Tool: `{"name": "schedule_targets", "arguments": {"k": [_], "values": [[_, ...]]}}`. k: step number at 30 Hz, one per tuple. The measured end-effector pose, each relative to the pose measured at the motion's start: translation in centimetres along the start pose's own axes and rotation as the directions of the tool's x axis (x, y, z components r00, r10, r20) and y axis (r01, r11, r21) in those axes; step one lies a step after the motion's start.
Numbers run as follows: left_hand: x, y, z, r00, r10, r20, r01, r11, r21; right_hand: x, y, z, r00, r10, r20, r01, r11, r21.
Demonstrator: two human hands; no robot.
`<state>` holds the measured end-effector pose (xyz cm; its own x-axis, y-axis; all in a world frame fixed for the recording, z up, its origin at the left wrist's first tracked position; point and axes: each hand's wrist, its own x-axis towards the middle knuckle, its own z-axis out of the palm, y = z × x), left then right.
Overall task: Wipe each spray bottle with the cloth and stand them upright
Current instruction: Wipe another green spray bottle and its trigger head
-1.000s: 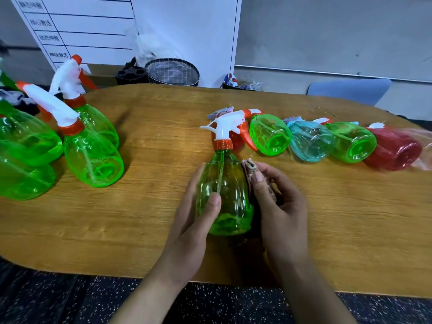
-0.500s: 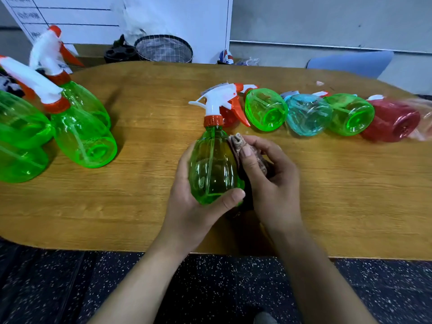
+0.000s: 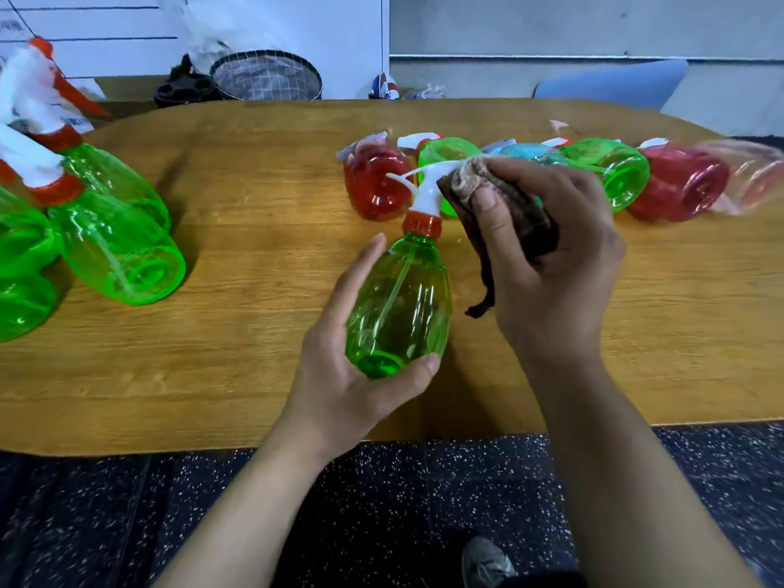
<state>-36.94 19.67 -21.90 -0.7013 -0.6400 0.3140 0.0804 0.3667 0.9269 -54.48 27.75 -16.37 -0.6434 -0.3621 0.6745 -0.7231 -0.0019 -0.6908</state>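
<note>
My left hand (image 3: 339,371) grips a green spray bottle (image 3: 401,307) round its base and tilts it above the wooden table (image 3: 254,197). My right hand (image 3: 547,256) holds a brown cloth (image 3: 505,210) and presses it against the bottle's white spray head (image 3: 424,184). Behind them a row of bottles lies on its side: a red one (image 3: 373,184), a green one (image 3: 441,152), a blue one (image 3: 526,152), another green (image 3: 615,171) and another red (image 3: 679,184). Several green bottles (image 3: 114,244) stand at the far left.
A pinkish bottle or plastic wrap (image 3: 751,176) lies blurred at the right end of the row. A mesh basket (image 3: 265,76) and a whiteboard (image 3: 275,31) stand behind the table. A blue chair back (image 3: 615,82) is at the back right. A shoe (image 3: 485,562) shows on the speckled floor.
My right hand has moved the cloth up from the bottle's body to its spray head. My left hand has slid down to the base, and the bottle now leans.
</note>
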Motion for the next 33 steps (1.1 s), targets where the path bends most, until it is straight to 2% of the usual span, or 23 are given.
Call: {"name": "schedule_targets", "arguments": {"k": [3, 8, 10, 13, 14, 16, 19, 21, 24, 25, 27, 30, 31, 33], "values": [[0.0, 0.1, 0.1, 0.999, 0.021, 0.042, -0.023, 0.999, 0.044, -0.2, 0.0, 0.2, 1.0, -0.02, 0.023, 0.022, 0.998, -0.063], [0.1, -0.2, 0.0, 1.0, 0.0, 0.026, 0.0, 1.0, -0.001, -0.7, -0.6, 0.8, 0.964, -0.109, 0.244, 0.112, 0.994, 0.001], [0.1, -0.3, 0.0, 0.999, 0.007, 0.04, -0.008, 1.0, 0.027, -0.3, -0.4, 0.5, 0.974, -0.114, 0.196, 0.121, 0.992, -0.024], [0.1, -0.3, 0.2, 0.997, 0.029, 0.072, -0.035, 0.996, 0.083, 0.2, 0.3, -0.3, 0.999, -0.027, -0.031, 0.023, 0.994, -0.109], [0.0, -0.3, 0.3, 0.997, 0.035, 0.076, -0.043, 0.994, 0.097, 0.3, 0.4, -0.5, 0.998, 0.0, -0.059, -0.006, 0.994, -0.11], [0.0, -0.2, 0.3, 0.997, 0.04, 0.067, -0.047, 0.993, 0.109, 0.4, 0.4, -0.6, 1.0, 0.006, 0.006, -0.005, 0.996, -0.085], [0.0, -0.2, 0.2, 0.998, 0.024, 0.055, -0.03, 0.994, 0.1, 0.4, -0.1, -0.4, 0.977, -0.074, 0.202, 0.073, 0.997, 0.012], [0.0, -0.2, 0.1, 0.998, 0.021, 0.063, -0.028, 0.993, 0.112, 0.5, -0.1, -0.2, 0.982, -0.07, 0.173, 0.07, 0.998, 0.006], [0.0, -0.3, 0.2, 0.996, 0.032, 0.079, -0.043, 0.988, 0.15, 0.3, 0.2, -0.3, 0.998, 0.035, -0.042, -0.038, 0.997, -0.06], [0.0, -0.3, 0.3, 0.996, 0.033, 0.082, -0.045, 0.987, 0.152, 0.3, 0.3, -0.3, 0.995, 0.066, -0.073, -0.07, 0.996, -0.06], [-0.1, -0.3, 0.2, 0.996, 0.036, 0.078, -0.048, 0.988, 0.147, 0.3, 0.3, -0.3, 0.997, 0.078, -0.006, -0.078, 0.996, -0.046], [-0.1, 0.0, 0.2, 0.998, 0.008, 0.061, -0.015, 0.993, 0.114, 0.3, 0.1, -0.2, 0.974, -0.017, 0.224, 0.008, 0.999, 0.039], [0.0, 0.1, 0.2, 0.998, -0.003, 0.065, -0.004, 0.994, 0.107, 0.4, 0.1, -0.2, 0.971, -0.024, 0.239, 0.012, 0.998, 0.054], [0.0, 0.1, 0.2, 0.997, 0.0, 0.078, -0.01, 0.993, 0.12, 0.4, 0.2, -0.2, 0.99, 0.023, 0.137, -0.026, 0.999, 0.023]]}}
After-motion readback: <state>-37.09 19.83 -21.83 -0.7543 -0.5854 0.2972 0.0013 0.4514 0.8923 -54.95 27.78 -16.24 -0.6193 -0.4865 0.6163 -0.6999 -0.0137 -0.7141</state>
